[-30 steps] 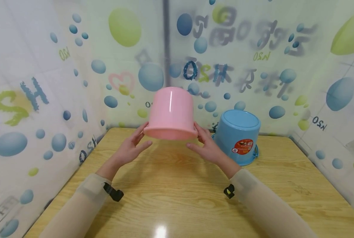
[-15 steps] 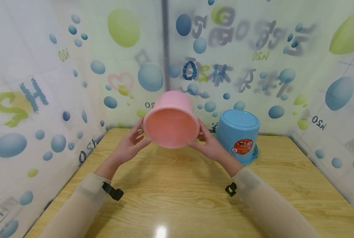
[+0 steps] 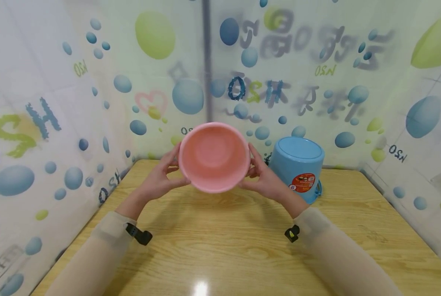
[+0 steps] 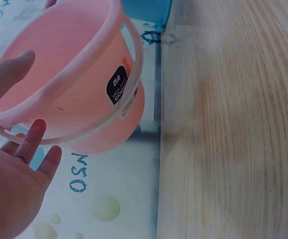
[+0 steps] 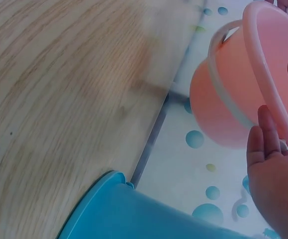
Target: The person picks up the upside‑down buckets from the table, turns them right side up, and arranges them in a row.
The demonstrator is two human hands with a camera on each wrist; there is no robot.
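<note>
A pink bucket (image 3: 214, 154) is held up over the table, its mouth turned toward the head camera so that the inside shows. My left hand (image 3: 159, 181) holds its rim on the left, the thumb on the mouth side and the fingers on the outside. On the opposite side my right hand (image 3: 266, 183) grips the rim likewise. A pale handle (image 4: 140, 55) hangs along the bucket's underside in the left wrist view, beside a dark label (image 4: 118, 85).
Just right of my right hand, a blue bucket (image 3: 298, 154) with a red sticker stands upside down on the wooden table (image 3: 213, 242). Patterned sheets (image 3: 191, 49) enclose the back and sides. Each wrist wears a black strap.
The pink bucket has tilted from mouth-down to mouth facing the head camera. Both hands have turned with it, and the thumbs have come onto the rim. The blue bucket has not moved.
</note>
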